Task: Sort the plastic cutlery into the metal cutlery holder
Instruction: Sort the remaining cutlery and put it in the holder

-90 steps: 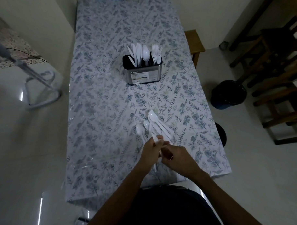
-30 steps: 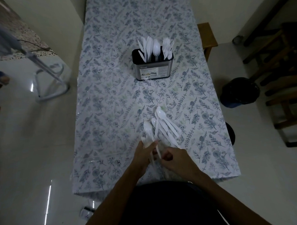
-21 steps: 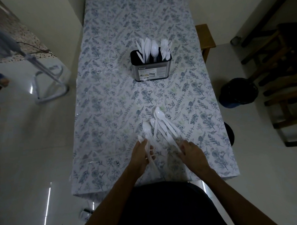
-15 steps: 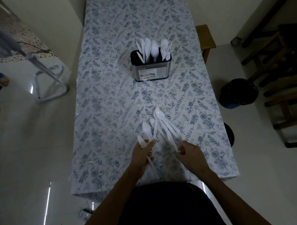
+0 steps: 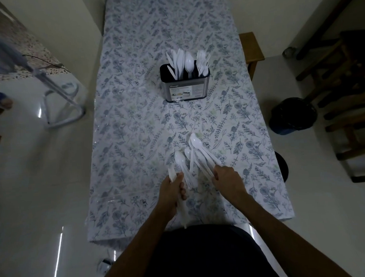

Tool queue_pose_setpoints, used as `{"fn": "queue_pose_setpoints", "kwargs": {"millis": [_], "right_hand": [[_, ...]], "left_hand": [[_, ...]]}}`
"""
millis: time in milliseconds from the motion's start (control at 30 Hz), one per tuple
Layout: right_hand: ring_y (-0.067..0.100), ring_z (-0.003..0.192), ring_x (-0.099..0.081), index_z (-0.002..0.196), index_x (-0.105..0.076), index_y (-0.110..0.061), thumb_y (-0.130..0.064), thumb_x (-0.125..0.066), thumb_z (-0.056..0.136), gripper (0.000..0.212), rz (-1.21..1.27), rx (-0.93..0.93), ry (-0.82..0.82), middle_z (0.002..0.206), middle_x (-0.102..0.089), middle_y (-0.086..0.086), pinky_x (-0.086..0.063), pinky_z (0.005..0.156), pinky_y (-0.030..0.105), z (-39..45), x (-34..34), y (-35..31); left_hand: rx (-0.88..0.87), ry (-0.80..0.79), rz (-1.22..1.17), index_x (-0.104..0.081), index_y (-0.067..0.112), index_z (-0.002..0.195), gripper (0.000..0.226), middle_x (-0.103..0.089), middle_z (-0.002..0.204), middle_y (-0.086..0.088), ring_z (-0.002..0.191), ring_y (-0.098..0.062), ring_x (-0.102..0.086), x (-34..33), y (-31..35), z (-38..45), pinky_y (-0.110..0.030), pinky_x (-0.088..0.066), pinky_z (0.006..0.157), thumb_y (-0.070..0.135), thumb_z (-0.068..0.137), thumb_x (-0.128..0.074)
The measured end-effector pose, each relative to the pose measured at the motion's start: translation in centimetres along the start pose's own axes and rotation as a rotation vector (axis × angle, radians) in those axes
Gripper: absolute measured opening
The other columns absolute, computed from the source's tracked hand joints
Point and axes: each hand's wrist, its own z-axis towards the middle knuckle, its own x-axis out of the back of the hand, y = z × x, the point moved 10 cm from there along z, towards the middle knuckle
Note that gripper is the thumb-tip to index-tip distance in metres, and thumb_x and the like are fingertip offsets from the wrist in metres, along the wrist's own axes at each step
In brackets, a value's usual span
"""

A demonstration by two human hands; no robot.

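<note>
Floral cloth under a clear plastic sheet covers the long worktop [image 5: 135, 123], which stands on a pale glossy floor. At the near edge the person's dark clothing fills the bottom of the view, and both bare forearms reach forward over the cloth.

The left hand [image 5: 173, 187] has its fingers curled round a bundle of white plastic cutlery [image 5: 180, 198]; the long handles point back toward the body, and one tip shows above the thumb. What kind of pieces they are cannot be told. The right hand [image 5: 225, 178] is just beside it, its fingers curled and pinching the handle end of a piece in the pile of loose white plastic spoons [image 5: 193, 152]. This pile lies on the cloth directly in front of both hands, the bowls pointing away from the person.

Farther along the middle of the worktop the metal cutlery holder [image 5: 185, 90] stands upright, well apart from the pile. White knives [image 5: 178, 60] stand in its left part, one spoon [image 5: 189, 62] in the middle, forks [image 5: 202, 61] on the right.

Beyond the right edge a dark round bin [image 5: 292, 115] stands on the floor near wooden chairs [image 5: 345, 87].
</note>
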Motion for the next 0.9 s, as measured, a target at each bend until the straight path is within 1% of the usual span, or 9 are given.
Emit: {"fn": "queue_pose_setpoints", "kwargs": {"millis": [133,267,367,467,533,600,667,767,900], "right_hand": [[0.024,0.087,-0.061,0.099,-0.056,-0.012,-0.023,-0.064,0.088,0.017,0.082,-0.045,-0.025,0.092,-0.064,0.007,-0.050,0.072,0.034,-1.1,-0.6,0.4],[0.015,0.067,-0.064,0.085,-0.062,-0.018,-0.014,-0.069,0.083,0.009,0.358,-0.070,-0.016,0.073,-0.066,-0.002,-0.049,0.057,0.028,-4.3,0.2,0.0],[0.006,0.068,-0.066,0.087,-0.067,-0.018,-0.015,-0.076,0.079,0.012,0.492,-0.006,-0.086,0.072,-0.069,-0.005,-0.052,0.061,0.024,-6.1,0.8,-1.4],[-0.001,0.068,-0.065,0.092,-0.073,-0.020,-0.028,-0.080,0.081,0.016,0.549,0.091,-0.152,0.074,-0.070,-0.011,-0.048,0.064,0.012,-6.8,1.4,-3.4],[-0.002,0.071,-0.066,0.093,-0.074,-0.025,-0.035,-0.078,0.084,0.014,0.601,0.124,-0.158,0.078,-0.071,-0.012,-0.049,0.066,0.010,-6.1,2.4,-4.3],[-0.003,0.077,-0.067,0.097,-0.073,-0.024,-0.036,-0.075,0.088,0.015,0.574,0.170,-0.142,0.086,-0.072,-0.012,-0.051,0.070,0.009,-4.3,3.4,-4.9],[0.003,0.081,-0.067,0.101,-0.072,-0.020,-0.033,-0.069,0.092,0.016,0.486,0.223,-0.063,0.092,-0.072,-0.008,-0.055,0.075,0.018,-1.7,4.4,-5.3],[0.027,0.092,-0.063,0.111,-0.070,-0.016,-0.028,-0.055,0.098,0.023,0.178,0.285,0.130,0.109,-0.069,0.005,-0.057,0.075,0.040,1.8,5.1,-5.3],[0.032,0.102,-0.059,0.118,-0.070,-0.016,-0.021,-0.050,0.099,0.028,0.038,0.272,0.062,0.124,-0.061,0.008,-0.056,0.082,0.044,4.7,3.5,-3.6]], "left_hand": [[0.026,0.007,-0.028,-0.062,0.010,0.107,0.015,-0.048,0.063,0.000,0.048,-0.011,-0.044,0.4,-0.3,0.5,-0.026,-0.039,0.045,0.021,0.098,-0.067],[0.029,-0.030,0.016,-0.056,0.016,0.081,0.026,-0.054,0.064,0.001,0.055,-0.012,-0.051,-0.4,-0.6,0.9,-0.027,-0.042,0.048,0.025,0.088,-0.079],[0.030,-0.102,0.065,-0.063,0.017,0.082,0.026,-0.070,0.083,-0.007,0.068,-0.016,-0.063,-2.0,-1.0,0.8,-0.027,-0.042,0.051,0.031,0.082,-0.084],[0.013,-0.135,0.078,-0.074,0.012,0.089,0.018,-0.073,0.088,-0.013,0.075,-0.022,-0.067,-3.2,-0.7,0.5,-0.031,-0.048,0.057,0.029,0.091,-0.075],[0.009,-0.142,0.067,-0.070,0.002,0.095,0.022,-0.069,0.080,-0.014,0.068,-0.024,-0.064,-3.4,-0.5,0.5,-0.032,-0.050,0.060,0.024,0.098,-0.065],[0.003,-0.127,0.045,-0.067,0.002,0.087,0.023,-0.066,0.072,-0.010,0.062,-0.020,-0.062,-3.0,-0.2,0.6,-0.030,-0.050,0.058,0.019,0.101,-0.059],[0.029,-0.107,-0.014,-0.064,0.005,0.081,0.024,-0.061,0.069,-0.007,0.060,-0.019,-0.059,-2.3,-0.4,0.6,-0.031,-0.048,0.057,0.016,0.102,-0.058],[0.068,-0.083,-0.120,-0.055,0.006,0.091,0.014,-0.056,0.073,-0.007,0.058,-0.017,-0.056,-1.4,-0.7,0.7,-0.033,-0.048,0.055,0.015,0.101,-0.058],[0.071,-0.023,-0.180,-0.056,0.006,0.093,0.013,-0.056,0.073,-0.007,0.058,-0.017,-0.055,0.3,-0.4,0.5,-0.033,-0.048,0.054,0.015,0.102,-0.057]]}}
